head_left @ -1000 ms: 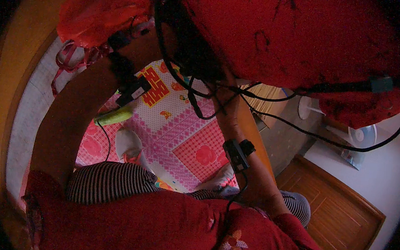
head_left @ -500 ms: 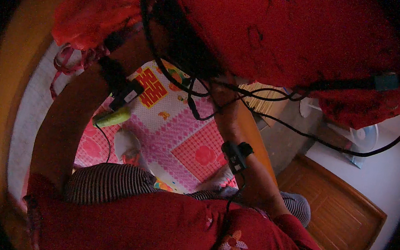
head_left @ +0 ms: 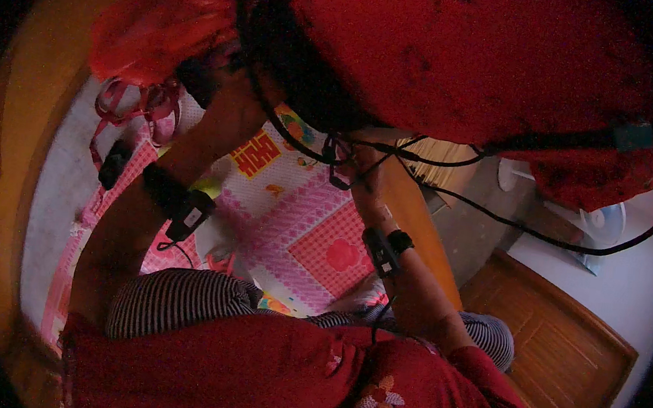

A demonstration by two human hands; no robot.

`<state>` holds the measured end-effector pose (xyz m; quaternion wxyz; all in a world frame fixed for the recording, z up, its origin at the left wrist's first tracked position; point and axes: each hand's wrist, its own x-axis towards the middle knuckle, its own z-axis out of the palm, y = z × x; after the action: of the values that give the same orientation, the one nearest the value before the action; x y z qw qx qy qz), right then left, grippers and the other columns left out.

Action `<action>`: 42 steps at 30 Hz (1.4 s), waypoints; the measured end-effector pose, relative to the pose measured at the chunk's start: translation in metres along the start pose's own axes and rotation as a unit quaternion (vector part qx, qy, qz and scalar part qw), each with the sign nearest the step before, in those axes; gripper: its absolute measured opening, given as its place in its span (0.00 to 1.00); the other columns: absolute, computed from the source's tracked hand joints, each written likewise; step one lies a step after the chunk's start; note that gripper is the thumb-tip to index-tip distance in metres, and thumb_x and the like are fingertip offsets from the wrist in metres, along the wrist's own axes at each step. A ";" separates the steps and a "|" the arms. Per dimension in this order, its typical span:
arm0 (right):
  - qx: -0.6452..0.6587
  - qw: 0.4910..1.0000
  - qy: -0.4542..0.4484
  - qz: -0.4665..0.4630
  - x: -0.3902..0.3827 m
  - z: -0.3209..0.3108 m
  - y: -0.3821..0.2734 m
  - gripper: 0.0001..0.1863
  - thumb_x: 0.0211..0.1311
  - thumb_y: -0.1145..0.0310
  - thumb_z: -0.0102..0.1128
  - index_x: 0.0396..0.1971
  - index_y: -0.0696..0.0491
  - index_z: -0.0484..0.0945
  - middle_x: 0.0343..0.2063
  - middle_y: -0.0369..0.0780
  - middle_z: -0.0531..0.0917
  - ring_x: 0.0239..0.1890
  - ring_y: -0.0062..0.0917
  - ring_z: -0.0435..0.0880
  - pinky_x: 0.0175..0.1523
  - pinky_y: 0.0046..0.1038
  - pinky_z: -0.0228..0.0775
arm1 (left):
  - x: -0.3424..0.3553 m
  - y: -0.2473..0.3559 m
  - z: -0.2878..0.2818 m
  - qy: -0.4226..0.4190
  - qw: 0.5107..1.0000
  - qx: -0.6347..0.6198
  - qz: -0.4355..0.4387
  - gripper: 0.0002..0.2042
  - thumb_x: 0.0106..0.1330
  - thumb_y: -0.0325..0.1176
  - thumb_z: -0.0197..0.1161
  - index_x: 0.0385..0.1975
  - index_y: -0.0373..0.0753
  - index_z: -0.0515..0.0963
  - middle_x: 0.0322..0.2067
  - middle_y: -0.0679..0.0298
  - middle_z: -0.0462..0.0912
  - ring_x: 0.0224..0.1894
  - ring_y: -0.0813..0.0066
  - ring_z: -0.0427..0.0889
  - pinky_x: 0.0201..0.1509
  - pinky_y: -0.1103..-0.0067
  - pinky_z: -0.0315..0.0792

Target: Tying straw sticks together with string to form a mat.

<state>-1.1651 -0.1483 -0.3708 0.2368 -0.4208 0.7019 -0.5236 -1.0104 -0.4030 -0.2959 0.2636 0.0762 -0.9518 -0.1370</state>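
A large red cloth thing (head_left: 469, 54) with a black edge and black cables (head_left: 540, 223) fills the upper view and covers part of both hands. My left hand (head_left: 247, 94) reaches up to its black edge, near a red plastic bag (head_left: 156, 33). Its fingers are hidden. Behind the cables is my right hand (head_left: 368, 163), its fingers also hidden, so what it holds cannot be made out. A black strapped device (head_left: 187, 214) sits on my left forearm, and another black device (head_left: 383, 251) on my right wrist. Beside the left device a bit of a pale green thing (head_left: 211, 187) shows.
A pink and white patterned cover (head_left: 264, 222) lies beneath my arms. Dark pink straps (head_left: 139, 105) and a small black object (head_left: 117, 164) lie at the left. To the right are a wooden edge (head_left: 413, 218), a wooden panel (head_left: 549, 352) and a white fan-like thing (head_left: 605, 222).
My left arm has shifted right and upward, now covering most of the pale green thing. The small black object at the left has come into sight. My right hand has barely moved.
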 end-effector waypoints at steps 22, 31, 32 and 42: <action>0.305 0.879 -0.097 0.354 -0.005 -0.010 -0.048 0.25 0.59 0.43 0.52 0.34 0.54 0.70 0.28 0.32 0.69 0.31 0.19 0.66 0.39 0.25 0.58 | -0.009 0.011 -0.007 0.045 0.999 -0.017 -0.009 0.15 0.46 0.27 0.57 0.38 0.40 0.74 0.36 0.60 0.74 0.41 0.61 0.72 0.47 0.67 0.63; 0.379 0.817 -0.046 0.433 -0.009 -0.006 -0.046 0.31 0.55 0.41 0.56 0.45 0.55 0.68 0.41 0.36 0.71 0.45 0.22 0.69 0.54 0.25 0.58 | -0.009 0.011 0.004 0.033 0.999 0.006 -0.019 0.17 0.47 0.30 0.59 0.40 0.41 0.75 0.43 0.61 0.74 0.47 0.62 0.71 0.50 0.68 0.63; 0.376 0.817 -0.048 0.433 -0.011 -0.007 -0.042 0.30 0.55 0.43 0.56 0.46 0.54 0.68 0.41 0.36 0.71 0.46 0.23 0.69 0.54 0.26 0.57 | -0.007 0.011 0.005 0.034 0.999 0.006 -0.019 0.17 0.47 0.30 0.59 0.40 0.41 0.75 0.43 0.61 0.74 0.47 0.62 0.71 0.50 0.68 0.63; 0.366 0.830 -0.090 0.411 -0.019 -0.006 -0.028 0.17 0.64 0.58 0.51 0.43 0.57 0.69 0.40 0.37 0.74 0.43 0.22 0.71 0.52 0.24 0.62 | -0.005 0.003 0.018 -0.031 0.998 0.054 -0.022 0.12 0.50 0.32 0.58 0.36 0.41 0.75 0.41 0.61 0.75 0.47 0.62 0.70 0.47 0.67 0.63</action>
<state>-1.1502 -0.1314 -0.3444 0.6290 -0.0215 0.5430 -0.5560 -1.0160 -0.3951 -0.3120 0.2266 0.1068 -0.9636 -0.0932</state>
